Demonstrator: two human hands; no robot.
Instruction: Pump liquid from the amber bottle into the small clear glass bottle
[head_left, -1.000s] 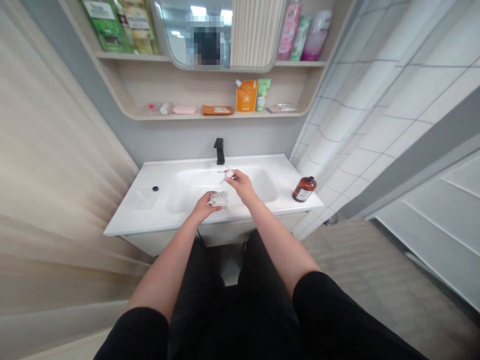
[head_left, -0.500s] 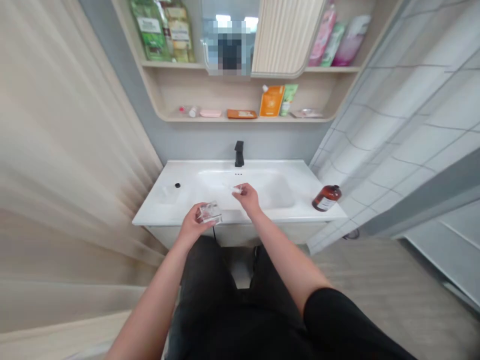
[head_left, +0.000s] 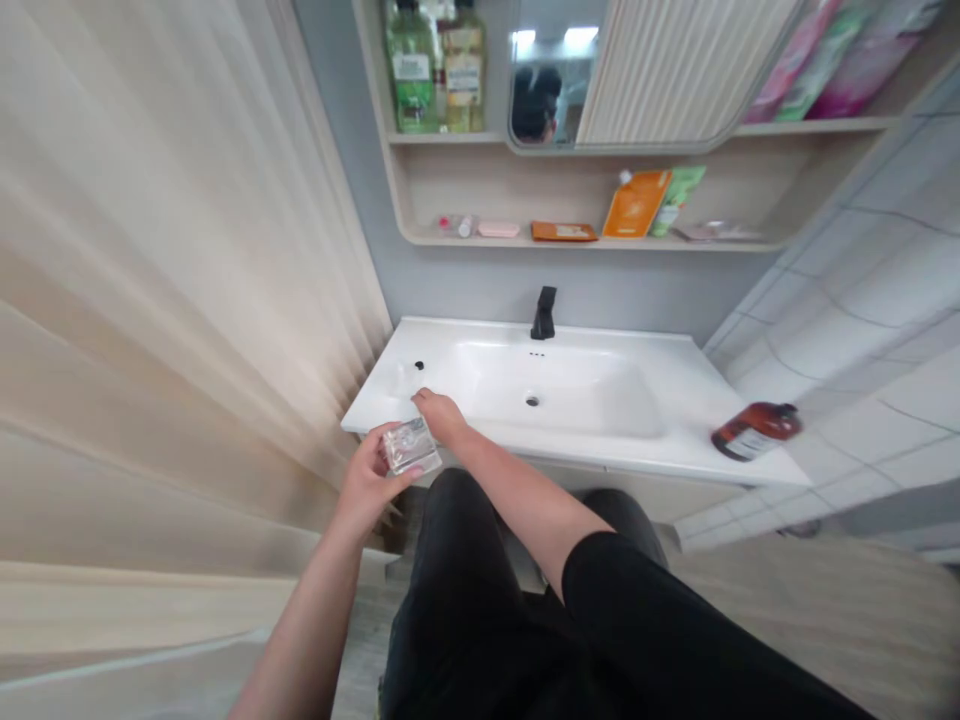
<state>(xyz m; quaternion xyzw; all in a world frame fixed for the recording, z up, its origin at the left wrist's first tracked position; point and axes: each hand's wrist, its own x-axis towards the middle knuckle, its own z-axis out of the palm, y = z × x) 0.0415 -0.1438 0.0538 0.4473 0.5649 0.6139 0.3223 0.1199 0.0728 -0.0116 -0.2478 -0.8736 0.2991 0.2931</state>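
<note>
Left hand [head_left: 366, 475] grips a clear rectangular box [head_left: 412, 447], thumb and fingers on its sides, near the front-left corner of the glossy white countertop [head_left: 682, 390]. Right hand [head_left: 444, 415] just beside it, by the front edge; can't tell if its fingers hold anything.

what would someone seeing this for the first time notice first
Probably the orange pouch on the lower shelf and the brown bottle at the right end of the white counter, both bold in colour. The black faucet behind the basin also stands out. Near the counter's left end, the left hand holds a clear container.
</note>
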